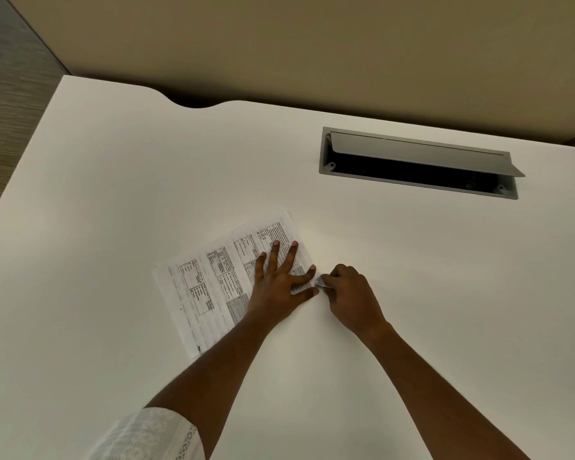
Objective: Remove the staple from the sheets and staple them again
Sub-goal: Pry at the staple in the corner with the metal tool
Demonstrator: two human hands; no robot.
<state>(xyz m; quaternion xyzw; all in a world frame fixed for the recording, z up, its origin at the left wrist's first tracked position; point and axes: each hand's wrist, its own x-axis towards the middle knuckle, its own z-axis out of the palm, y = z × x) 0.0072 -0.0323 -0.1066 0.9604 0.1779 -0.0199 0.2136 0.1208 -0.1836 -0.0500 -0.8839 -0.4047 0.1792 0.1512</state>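
Currently the sheets [219, 287] lie flat on the desk [113, 180], printed side up. The left hand [279, 280] presses them with fingers spread, likely to stop sliding. The right hand [349, 290], fingers curled around a small metal tool [321, 282], meets the sheets' right edge, presumably at the staple, itself not visible.
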